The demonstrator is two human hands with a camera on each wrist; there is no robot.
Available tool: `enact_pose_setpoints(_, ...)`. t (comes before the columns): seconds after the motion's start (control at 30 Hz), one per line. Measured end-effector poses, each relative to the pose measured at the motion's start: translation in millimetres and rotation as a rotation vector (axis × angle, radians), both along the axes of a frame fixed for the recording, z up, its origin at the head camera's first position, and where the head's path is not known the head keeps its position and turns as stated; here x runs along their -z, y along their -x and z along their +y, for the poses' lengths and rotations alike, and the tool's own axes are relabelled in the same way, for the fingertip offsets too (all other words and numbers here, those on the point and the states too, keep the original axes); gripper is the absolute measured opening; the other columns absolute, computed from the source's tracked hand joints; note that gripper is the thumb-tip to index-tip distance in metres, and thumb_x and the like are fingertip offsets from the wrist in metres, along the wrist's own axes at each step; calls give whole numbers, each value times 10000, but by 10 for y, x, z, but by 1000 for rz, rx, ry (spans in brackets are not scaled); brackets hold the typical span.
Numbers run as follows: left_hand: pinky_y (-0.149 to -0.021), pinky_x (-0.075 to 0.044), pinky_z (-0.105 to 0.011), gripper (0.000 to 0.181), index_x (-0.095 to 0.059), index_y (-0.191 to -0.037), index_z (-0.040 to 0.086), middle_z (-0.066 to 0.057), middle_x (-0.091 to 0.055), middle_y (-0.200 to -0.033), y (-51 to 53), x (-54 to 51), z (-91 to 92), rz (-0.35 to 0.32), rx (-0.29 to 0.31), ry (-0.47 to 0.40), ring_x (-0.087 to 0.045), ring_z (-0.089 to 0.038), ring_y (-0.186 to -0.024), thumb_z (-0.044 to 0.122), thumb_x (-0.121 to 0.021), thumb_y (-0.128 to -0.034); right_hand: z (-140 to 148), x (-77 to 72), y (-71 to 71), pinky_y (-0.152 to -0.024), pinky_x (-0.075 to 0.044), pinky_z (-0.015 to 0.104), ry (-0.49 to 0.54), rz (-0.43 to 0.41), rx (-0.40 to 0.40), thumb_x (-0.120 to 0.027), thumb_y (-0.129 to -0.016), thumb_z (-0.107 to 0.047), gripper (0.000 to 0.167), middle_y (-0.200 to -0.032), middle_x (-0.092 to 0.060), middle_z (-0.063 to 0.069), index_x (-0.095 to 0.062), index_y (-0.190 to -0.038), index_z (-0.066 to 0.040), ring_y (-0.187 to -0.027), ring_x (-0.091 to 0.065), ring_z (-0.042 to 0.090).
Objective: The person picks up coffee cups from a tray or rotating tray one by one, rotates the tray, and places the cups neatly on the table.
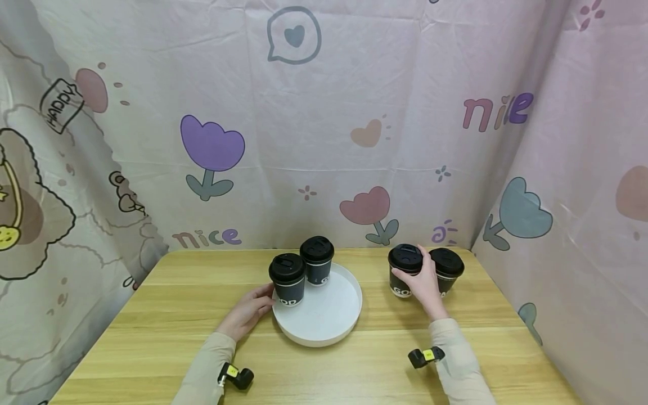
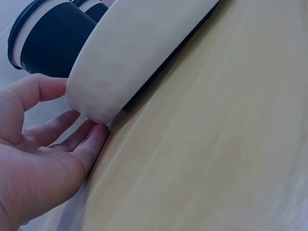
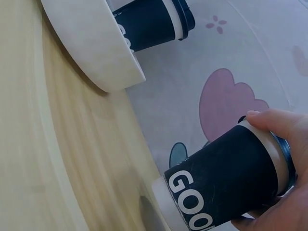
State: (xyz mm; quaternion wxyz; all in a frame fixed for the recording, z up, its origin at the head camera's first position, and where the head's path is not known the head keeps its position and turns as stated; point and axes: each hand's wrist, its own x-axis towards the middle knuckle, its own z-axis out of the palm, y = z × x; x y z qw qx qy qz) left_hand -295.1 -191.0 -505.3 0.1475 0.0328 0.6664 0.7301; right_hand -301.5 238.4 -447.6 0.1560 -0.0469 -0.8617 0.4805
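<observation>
A round white tray (image 1: 324, 320) stands on the table with two black-lidded paper coffee cups on it, a front-left cup (image 1: 289, 281) and a rear cup (image 1: 318, 261). My left hand (image 1: 248, 312) holds the tray's left edge, the upper digit on its wall (image 2: 130, 53) and the other fingertips at the lower edge. To the right of the tray, my right hand (image 1: 424, 281) grips another coffee cup (image 3: 221, 178) around its lid end. Whether that cup's base touches the table I cannot tell. Just right of it, partly behind the hand, is one more cup (image 1: 448, 264).
The light wooden table (image 1: 187, 298) ends at a printed curtain (image 1: 283, 140) at the back, and more curtain hangs on both sides. Small black devices with yellow labels sit on the left wrist (image 1: 235, 376) and right wrist (image 1: 426, 356).
</observation>
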Motion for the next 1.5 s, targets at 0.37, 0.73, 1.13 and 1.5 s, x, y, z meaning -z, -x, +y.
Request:
enact_pose_setpoints(0.37,-1201,-270,-470,691,-174,-1502,-105,-299,-169,-1580,-20,-21,2,9,1,8,-222,-373,-1450,-31,-494,-894,-65,94,18,-1153,-276,596,-18,6,-10,-812,-765,-274,978,-1485,-276,298,-218,-1523,-105,-1370,-310,433)
enact_pose_setpoints(0.73,-1198,-277,-468,697,-181,-1500,-108,-302,-183,-1575,-16,-18,6,11,-8,2,-230,-368,-1444,-37,-498,-882,-79,100,11,-1154,-289,579,-27,3,-2,-817,-753,-277,985,-1488,-271,293,-223,-1519,-102,-1361,-323,421)
enact_pose_setpoints(1.13,-1204,-262,-472,703,-156,-1506,-104,-302,-148,-1583,-22,-21,-6,10,14,6,-196,-379,-1463,-27,-499,-898,-73,32,-4,-1184,-246,557,-46,2,-21,-808,-769,-318,1002,-1551,-205,261,-205,-1542,-110,-1412,-271,407)
enact_pose_setpoints(1.5,-1206,-252,-472,716,-140,-1508,-105,-297,-127,-1589,-5,-12,-14,3,14,-1,-182,-377,-1470,-28,-501,-895,-85,-61,-48,-1165,-267,557,-32,55,-18,-809,-764,-299,965,-1524,-275,241,-251,-1525,-95,-1400,-303,394)
